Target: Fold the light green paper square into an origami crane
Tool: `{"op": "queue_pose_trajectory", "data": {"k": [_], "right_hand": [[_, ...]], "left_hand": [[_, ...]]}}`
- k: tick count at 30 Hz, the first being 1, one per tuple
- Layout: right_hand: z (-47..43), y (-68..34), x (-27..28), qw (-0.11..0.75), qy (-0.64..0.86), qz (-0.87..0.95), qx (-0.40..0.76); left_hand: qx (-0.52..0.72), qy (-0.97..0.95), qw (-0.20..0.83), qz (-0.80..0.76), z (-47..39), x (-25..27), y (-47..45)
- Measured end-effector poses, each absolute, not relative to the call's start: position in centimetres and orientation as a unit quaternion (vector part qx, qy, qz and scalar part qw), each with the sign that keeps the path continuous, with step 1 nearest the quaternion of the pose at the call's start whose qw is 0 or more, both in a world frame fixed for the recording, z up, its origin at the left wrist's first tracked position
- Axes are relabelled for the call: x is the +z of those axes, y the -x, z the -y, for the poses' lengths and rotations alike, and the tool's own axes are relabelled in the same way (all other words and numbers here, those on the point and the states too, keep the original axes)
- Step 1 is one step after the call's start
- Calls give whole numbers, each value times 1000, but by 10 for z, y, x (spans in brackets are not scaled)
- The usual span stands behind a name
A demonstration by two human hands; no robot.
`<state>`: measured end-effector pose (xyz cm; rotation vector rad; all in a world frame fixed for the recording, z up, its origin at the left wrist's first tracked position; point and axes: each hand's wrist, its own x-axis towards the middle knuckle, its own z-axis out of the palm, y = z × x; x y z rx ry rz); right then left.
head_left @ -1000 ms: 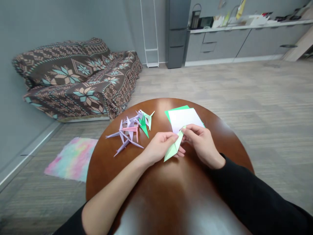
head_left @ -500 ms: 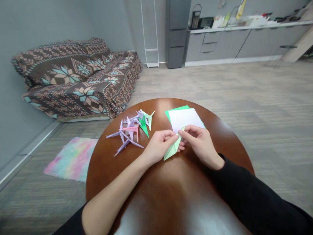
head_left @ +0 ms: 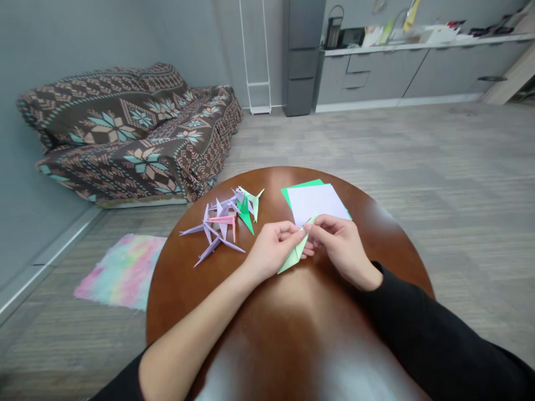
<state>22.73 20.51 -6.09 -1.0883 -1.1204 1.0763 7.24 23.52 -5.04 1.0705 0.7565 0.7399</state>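
Observation:
Between my hands is a light green folded paper (head_left: 293, 257), a narrow pointed shape slanting down to the left. My left hand (head_left: 273, 245) grips its middle, thumb on top and fingers underneath. With thumb and forefinger, my right hand (head_left: 338, 242) pinches the upper part near the far tip. The fingers partly cover the folds there. Just beyond my hands lies a stack of paper sheets (head_left: 315, 200), pale lilac on top with green edges showing below. To the left sits a group of folded paper cranes (head_left: 223, 214) in lilac, pink and green.
Everything rests on a round brown wooden table (head_left: 267, 345). Past it at the left stands a sofa (head_left: 142, 133) under a patterned cover, with a pastel fluffy rug (head_left: 121, 273) on the floor. Grey kitchen cabinets (head_left: 376, 78) and a fridge (head_left: 301, 55) line the back.
Almost nothing differs. Both hands keep their grip on the light green paper, whose lower tip has shifted very slightly left.

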Motion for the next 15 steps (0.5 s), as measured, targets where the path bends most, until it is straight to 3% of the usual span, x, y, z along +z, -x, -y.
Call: {"op": "queue_pose_trajectory", "data": {"k": [15], "right_hand": [[-206, -228, -64, 582, 491, 495, 417]], "left_hand": [[333, -484, 729, -351, -234, -50, -70]]}}
